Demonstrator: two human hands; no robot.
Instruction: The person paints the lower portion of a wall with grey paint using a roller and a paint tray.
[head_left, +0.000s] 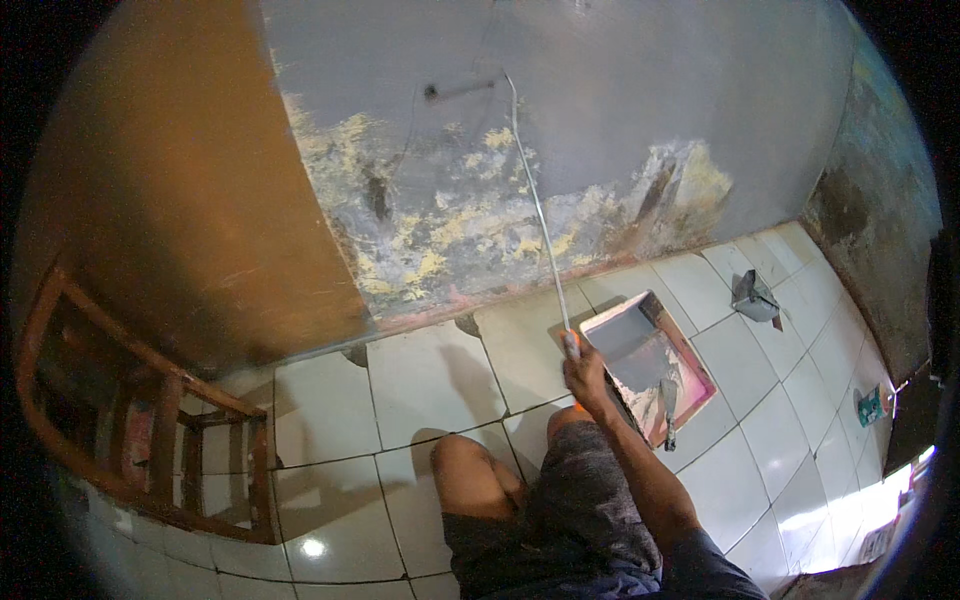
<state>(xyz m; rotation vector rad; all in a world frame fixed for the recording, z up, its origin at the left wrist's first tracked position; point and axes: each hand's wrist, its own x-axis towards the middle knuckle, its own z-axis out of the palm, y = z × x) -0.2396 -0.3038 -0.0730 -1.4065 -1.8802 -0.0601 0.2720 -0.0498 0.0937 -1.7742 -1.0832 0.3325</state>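
Note:
My right hand (585, 375) is closed round the orange handle of a paint roller (538, 206). The roller's long metal rod runs up to the wall, where its small dark roller head (459, 91) lies against the grey paint. Just right of the hand, a paint tray (705, 367) with grey paint sits on the floor; a paint-smeared scraper or brush (669, 412) rests across its lower edge. The wall's lower part (465, 217) shows patchy yellow and whitish areas under the grey. My left hand is out of view.
A wooden chair or frame (150, 352) stands on the left by the brown wall (187, 187). On the tiled floor (427, 382) to the right are a crumpled grey packet (754, 298) and a green tin or cup (872, 406). Bright light falls at the lower right.

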